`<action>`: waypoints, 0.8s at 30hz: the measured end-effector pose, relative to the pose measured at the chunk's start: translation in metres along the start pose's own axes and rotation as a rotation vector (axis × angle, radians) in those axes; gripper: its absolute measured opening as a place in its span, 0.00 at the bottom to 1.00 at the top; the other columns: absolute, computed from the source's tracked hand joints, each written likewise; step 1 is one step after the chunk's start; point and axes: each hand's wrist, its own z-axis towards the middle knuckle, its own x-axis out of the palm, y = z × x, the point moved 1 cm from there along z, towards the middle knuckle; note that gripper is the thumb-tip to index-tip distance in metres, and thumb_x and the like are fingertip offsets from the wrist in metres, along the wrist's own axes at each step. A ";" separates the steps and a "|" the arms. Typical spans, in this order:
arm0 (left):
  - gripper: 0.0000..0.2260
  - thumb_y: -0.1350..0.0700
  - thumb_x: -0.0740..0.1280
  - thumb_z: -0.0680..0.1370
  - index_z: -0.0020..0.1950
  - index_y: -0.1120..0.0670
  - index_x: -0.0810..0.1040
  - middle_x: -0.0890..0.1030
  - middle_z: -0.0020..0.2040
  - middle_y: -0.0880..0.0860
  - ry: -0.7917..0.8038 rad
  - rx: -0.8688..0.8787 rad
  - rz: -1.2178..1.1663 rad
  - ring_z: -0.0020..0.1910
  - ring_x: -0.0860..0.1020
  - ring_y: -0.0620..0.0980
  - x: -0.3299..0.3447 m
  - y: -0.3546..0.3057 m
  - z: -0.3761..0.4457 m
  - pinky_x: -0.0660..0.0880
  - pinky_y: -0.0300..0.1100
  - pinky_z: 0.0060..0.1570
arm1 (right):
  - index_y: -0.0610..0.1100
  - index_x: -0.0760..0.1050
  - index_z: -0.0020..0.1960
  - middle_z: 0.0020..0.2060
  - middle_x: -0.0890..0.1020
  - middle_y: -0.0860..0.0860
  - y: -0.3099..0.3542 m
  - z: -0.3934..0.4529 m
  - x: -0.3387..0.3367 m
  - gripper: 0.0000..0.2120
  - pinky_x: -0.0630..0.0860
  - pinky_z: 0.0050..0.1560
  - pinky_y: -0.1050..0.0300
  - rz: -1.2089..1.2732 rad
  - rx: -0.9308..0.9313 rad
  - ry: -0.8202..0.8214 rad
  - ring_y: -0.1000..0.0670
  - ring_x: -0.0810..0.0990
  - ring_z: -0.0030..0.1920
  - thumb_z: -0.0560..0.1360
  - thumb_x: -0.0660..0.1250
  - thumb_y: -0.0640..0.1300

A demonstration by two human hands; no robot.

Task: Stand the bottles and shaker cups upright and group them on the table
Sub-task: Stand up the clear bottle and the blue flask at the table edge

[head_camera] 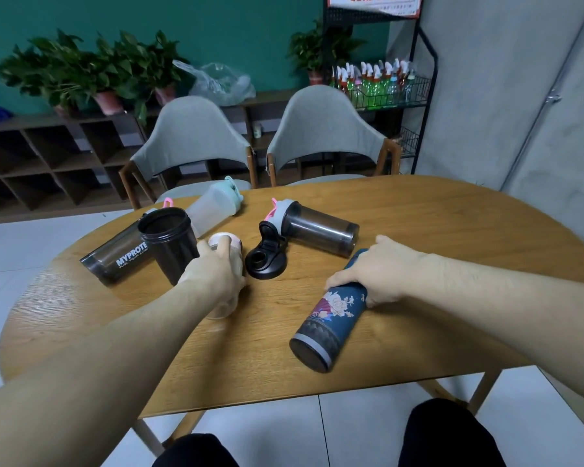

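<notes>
1. While both hands are engaged, inspected as follows: left hand (216,267) wrapped over the pink bottle (224,251), fingers curled round its upper body, thumb side hidden; whether upright or tilted cannot be told, since the hand covers most of it.
2. Right hand (380,269) closed round the neck end of the blue flask (329,318), fingers pressed together over the top, thumb underneath not visible. Flask lying on its side near the table's (452,230) near edge, base pointing toward that edge.
3. Black cup (169,246) upright, open-mouthed, toward the left edge, touching or just beside the left hand. Lid (266,254) loose and flat at the middle.
4. Lying on their sides: lettered shaker (115,256) at the left edge, frosted shaker (213,205) at the far edge, smoky shaker (317,230) past the middle.
5. Handling, judged: flask likely metal, stiff, heaviest item, smooth printed wall probably slippery; best gripped mid-body rather than at the neck, then pivoted onto its base.
6. Shakers likely thin plastic, light, empty, easily tipped; best taken round the body just below the lid, not by the pink loops.
7. Risk: round bodies liable to roll toward an edge if nudged.
</notes>
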 end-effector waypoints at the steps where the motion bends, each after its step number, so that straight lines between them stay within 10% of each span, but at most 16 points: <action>1: 0.36 0.47 0.72 0.75 0.77 0.50 0.55 0.62 0.72 0.62 0.023 -0.029 -0.024 0.58 0.78 0.64 -0.002 0.001 -0.001 0.77 0.49 0.42 | 0.70 0.58 0.76 0.65 0.79 0.54 0.001 -0.003 -0.001 0.32 0.72 0.60 0.49 0.085 0.035 0.022 0.47 0.78 0.61 0.78 0.67 0.51; 6: 0.47 0.48 0.77 0.71 0.80 0.45 0.48 0.72 0.65 0.60 0.082 -0.105 -0.110 0.55 0.78 0.60 -0.004 0.007 -0.010 0.79 0.52 0.46 | 0.73 0.56 0.76 0.72 0.72 0.47 0.007 -0.008 -0.001 0.31 0.83 0.46 0.56 0.431 0.201 0.226 0.47 0.87 0.43 0.81 0.55 0.44; 11: 0.52 0.48 0.76 0.69 0.80 0.47 0.41 0.76 0.57 0.58 0.179 -0.179 -0.180 0.53 0.78 0.58 -0.001 0.009 -0.021 0.75 0.53 0.52 | 0.63 0.60 0.78 0.77 0.67 0.46 0.023 -0.011 -0.006 0.22 0.83 0.53 0.49 0.714 0.309 0.209 0.44 0.80 0.48 0.85 0.47 0.59; 17: 0.52 0.51 0.77 0.70 0.80 0.50 0.42 0.72 0.69 0.62 0.159 -0.146 -0.367 0.62 0.76 0.62 0.008 0.012 -0.030 0.72 0.52 0.60 | 0.51 0.58 0.77 0.58 0.74 0.43 0.045 -0.005 -0.005 0.25 0.70 0.34 0.56 0.795 0.469 0.183 0.49 0.71 0.33 0.85 0.51 0.60; 24: 0.55 0.53 0.79 0.68 0.80 0.46 0.41 0.71 0.67 0.60 0.190 -0.067 -0.511 0.61 0.75 0.62 0.002 0.004 -0.047 0.74 0.58 0.59 | 0.55 0.60 0.71 0.58 0.71 0.38 0.046 0.003 0.012 0.21 0.84 0.48 0.41 0.989 0.603 0.113 0.38 0.81 0.46 0.81 0.62 0.49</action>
